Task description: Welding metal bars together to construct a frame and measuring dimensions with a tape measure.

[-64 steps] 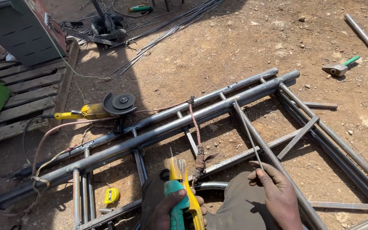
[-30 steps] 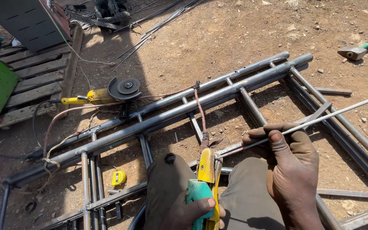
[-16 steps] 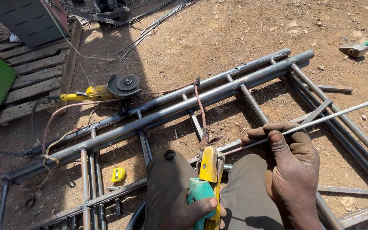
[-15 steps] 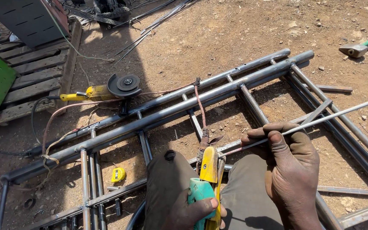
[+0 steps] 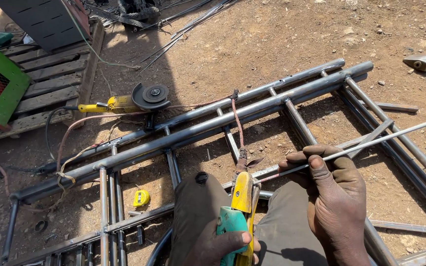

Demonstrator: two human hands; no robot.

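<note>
Left hand: grip closed round the teal handle of the yellow electrode holder, low between the knees; hard insulated plastic, firm to hold
Right hand: fingers pinching a welding rod near its lower end; the tip lies at the holder's clamp
Rod: thin, light, stiff grey stick, probably whippy; best held close to the clamp
Frame: welded steel tubes on dirt; heavy, rigid
Nearby: angle grinder; tape measure; hammer

Left hand gripping electrode holder, right hand pinching welding rod
</note>
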